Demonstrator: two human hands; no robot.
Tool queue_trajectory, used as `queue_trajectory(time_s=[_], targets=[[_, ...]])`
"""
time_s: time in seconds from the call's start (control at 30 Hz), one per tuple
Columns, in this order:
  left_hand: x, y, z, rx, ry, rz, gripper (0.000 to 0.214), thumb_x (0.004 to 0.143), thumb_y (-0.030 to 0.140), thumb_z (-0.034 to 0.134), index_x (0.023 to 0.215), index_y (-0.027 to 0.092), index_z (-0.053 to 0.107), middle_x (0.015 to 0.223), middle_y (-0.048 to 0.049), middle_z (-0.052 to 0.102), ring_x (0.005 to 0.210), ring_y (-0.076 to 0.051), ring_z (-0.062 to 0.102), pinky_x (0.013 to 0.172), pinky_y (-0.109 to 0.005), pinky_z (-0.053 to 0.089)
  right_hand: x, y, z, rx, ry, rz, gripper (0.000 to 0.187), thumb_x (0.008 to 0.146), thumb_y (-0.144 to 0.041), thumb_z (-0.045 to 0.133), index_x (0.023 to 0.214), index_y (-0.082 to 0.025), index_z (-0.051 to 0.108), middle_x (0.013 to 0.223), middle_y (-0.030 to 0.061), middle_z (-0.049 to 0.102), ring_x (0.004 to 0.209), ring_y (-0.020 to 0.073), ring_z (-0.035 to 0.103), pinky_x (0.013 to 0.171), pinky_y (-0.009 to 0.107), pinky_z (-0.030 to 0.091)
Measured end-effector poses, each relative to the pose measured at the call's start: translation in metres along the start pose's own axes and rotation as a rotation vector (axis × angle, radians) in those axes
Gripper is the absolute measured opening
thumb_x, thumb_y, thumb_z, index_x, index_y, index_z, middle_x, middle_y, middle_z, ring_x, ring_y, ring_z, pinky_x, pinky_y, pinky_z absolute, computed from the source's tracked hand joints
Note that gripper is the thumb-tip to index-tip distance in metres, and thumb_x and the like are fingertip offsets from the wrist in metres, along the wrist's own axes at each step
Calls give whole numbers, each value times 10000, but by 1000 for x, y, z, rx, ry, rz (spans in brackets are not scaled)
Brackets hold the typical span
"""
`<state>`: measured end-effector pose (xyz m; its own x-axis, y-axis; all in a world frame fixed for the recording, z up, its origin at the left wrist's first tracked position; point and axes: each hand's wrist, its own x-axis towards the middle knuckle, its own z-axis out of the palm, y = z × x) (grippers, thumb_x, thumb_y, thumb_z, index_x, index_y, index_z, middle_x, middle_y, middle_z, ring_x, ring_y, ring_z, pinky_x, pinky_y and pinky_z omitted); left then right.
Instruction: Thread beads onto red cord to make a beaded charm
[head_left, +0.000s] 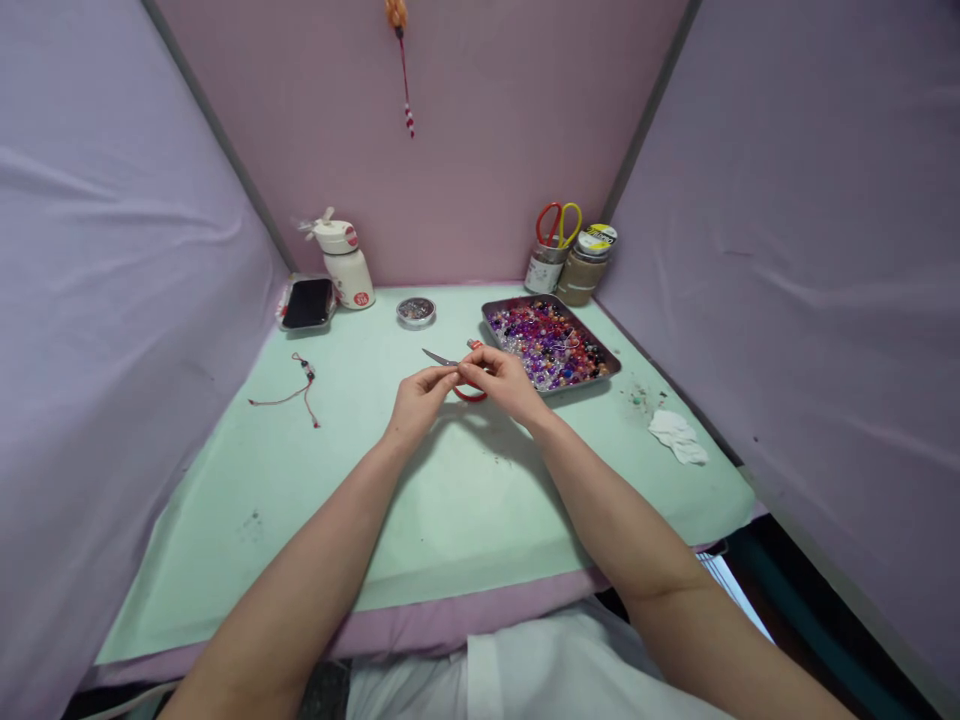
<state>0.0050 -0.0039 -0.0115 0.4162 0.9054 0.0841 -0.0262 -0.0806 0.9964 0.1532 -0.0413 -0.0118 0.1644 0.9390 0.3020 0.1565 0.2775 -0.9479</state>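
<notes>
My left hand (421,402) and my right hand (506,382) meet over the middle of the table, fingertips pinched close together. Whatever sits between the fingers is too small to make out. A pair of scissors with a red handle (471,396) shows behind the hands; its grey blade (438,357) points to the far left, and its middle is hidden by my fingers. I cannot tell whether the scissors touch them. A small red object with a metal end (475,344) peeks out just beyond my right hand. Right of it stands a metal tray (600,375) full of purple, red and clear beads.
A corded bracelet (308,369) lies at left. Along the back are a phone-like black slab (308,303), a white bottle (349,272), a round dish (416,312), a can with scissors (544,270) and a jar (581,276). Crumpled tissue (677,437) rests at right.
</notes>
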Motion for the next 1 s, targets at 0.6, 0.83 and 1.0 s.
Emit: queue_trajectory(time_s=[0.6,0.83,1.0], targets=[[-2,-3,5,-259,60,-166,357,586,430,801,768,135,714,721,-58,698,749,-171,647,862,-372,506,3,5,2,-26,34,42,161,767,-350,644,697,-205,651,721,0,642,734,152,558,846,345,435],[0,-7,4,-223,77,-155,358,587,437,795,762,137,707,741,-53,693,757,-165,636,843,-361,520,2,-2,0,-45,43,31,155,763,-351,642,706,-208,657,743,13,651,851,183,593,834,330,433],[3,-12,0,-167,122,-185,352,613,438,779,788,140,711,781,-80,705,805,-201,660,820,-376,548,16,-11,-42,-180,139,9,141,766,-337,620,743,-204,658,746,3,646,708,145,552,707,284,424]])
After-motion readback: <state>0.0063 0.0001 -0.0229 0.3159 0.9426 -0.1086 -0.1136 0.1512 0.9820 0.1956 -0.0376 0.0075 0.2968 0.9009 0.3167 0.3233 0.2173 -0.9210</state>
